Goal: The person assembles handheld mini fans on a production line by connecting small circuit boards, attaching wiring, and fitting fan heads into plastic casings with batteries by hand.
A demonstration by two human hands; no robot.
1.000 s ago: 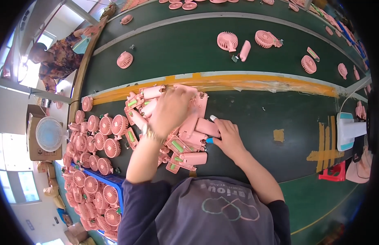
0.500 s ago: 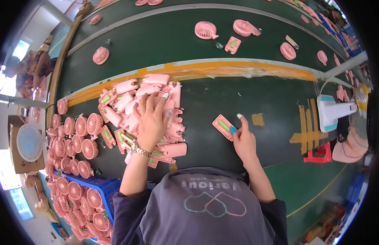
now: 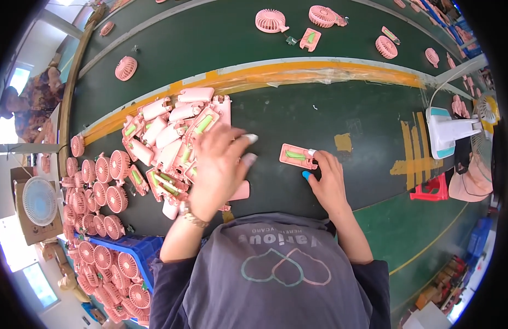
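My right hand (image 3: 330, 181) is at the right end of a pink fan-handle shell (image 3: 292, 156) with a green strip inside. The shell's open side faces up on the dark table. A fingertip touches its end, while the blue-tipped thumb stands apart just below it. My left hand (image 3: 218, 164), a watch on its wrist, hovers blurred at the right side of a heap of pink handle shells (image 3: 169, 134). Its fingers are spread, with nothing visible between them. Some shells in the heap show green strips; the hand hides part of it.
Pink round fan heads (image 3: 120, 164) stand in rows left of the heap, and more fill a blue crate (image 3: 150, 247). Beyond a yellow-taped ledge (image 3: 320, 71), fan parts lie on a green belt (image 3: 210, 38). A white desk fan (image 3: 443, 131) stands at the right.
My left hand has lifted off the heap and moved right, fingers spread. The single shell has turned flatter and shifted slightly left; my right thumb has come off it and a finger now touches its end.
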